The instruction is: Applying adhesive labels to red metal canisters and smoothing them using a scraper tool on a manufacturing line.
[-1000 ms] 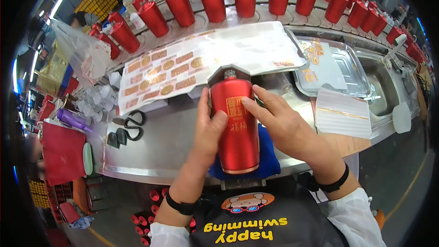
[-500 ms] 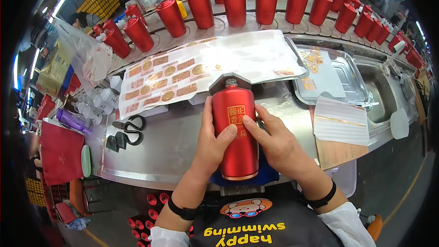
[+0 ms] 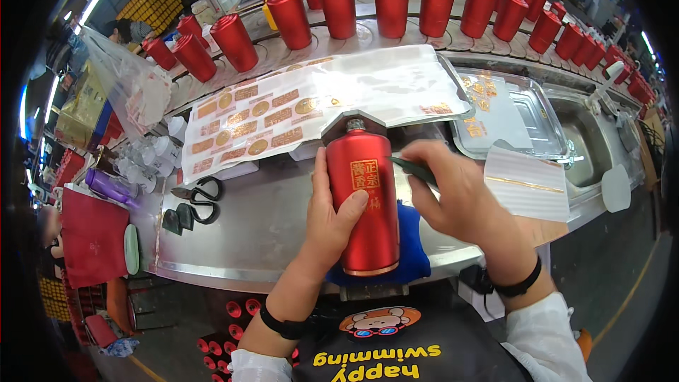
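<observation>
The left hand grasps the red bottle, which is over a blue cloth at the counter's near edge. The right hand pinches a dark green flat piece, beside the bottle.

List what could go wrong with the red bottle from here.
1. The dark green tool in the right hand points at the side of the red bottle; a slip might scratch its finish.
2. The thumb of the left hand partly covers the lower gold lettering; pressure could smudge it if it isn't firmly fixed.
3. Only the left hand grips the bottle, so it could turn if pushed from the right.
</observation>
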A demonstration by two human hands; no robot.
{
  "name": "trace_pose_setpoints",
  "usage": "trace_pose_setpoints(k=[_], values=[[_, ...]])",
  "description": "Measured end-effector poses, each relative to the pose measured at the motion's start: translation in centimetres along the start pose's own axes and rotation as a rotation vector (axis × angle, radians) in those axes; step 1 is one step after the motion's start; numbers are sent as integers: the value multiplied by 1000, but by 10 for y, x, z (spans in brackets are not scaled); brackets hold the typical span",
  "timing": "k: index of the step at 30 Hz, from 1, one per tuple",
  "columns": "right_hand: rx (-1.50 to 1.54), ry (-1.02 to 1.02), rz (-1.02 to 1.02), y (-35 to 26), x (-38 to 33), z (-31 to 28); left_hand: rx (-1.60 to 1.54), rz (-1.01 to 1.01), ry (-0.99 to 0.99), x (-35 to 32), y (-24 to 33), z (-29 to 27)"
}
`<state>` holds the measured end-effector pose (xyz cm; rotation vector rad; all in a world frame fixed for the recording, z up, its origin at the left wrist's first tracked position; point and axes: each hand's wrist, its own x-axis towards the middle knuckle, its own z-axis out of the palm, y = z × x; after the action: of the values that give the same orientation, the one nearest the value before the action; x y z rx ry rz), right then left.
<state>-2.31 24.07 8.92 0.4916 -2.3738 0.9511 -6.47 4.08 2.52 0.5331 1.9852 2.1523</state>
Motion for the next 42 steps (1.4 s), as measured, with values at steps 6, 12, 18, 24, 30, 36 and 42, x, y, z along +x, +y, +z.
trace_pose_setpoints(k=[6, 12, 18, 24, 30, 36, 42], values=[[-35, -165, -228, 9, 63, 7, 36, 6, -33, 0, 6, 4], [47, -374, -466, -16, 25, 6, -302, -9, -100, -17, 0, -9], [-247, 11, -323, 33, 28, 5, -286, 3, -140, -17, 8, -4], [171, -386, -303, 3, 27, 8, -330, -25, -65, -22, 7, -3], [3, -575, -243, -19, 63, 10, -277, -22, -81, -32, 9, -7], [118, 18, 83, 12, 35, -2, 820, 696, -194, -2, 17, -34], [-242, 144, -308, 8, 23, 2, 849, 771, -258, 52, 30, -31]])
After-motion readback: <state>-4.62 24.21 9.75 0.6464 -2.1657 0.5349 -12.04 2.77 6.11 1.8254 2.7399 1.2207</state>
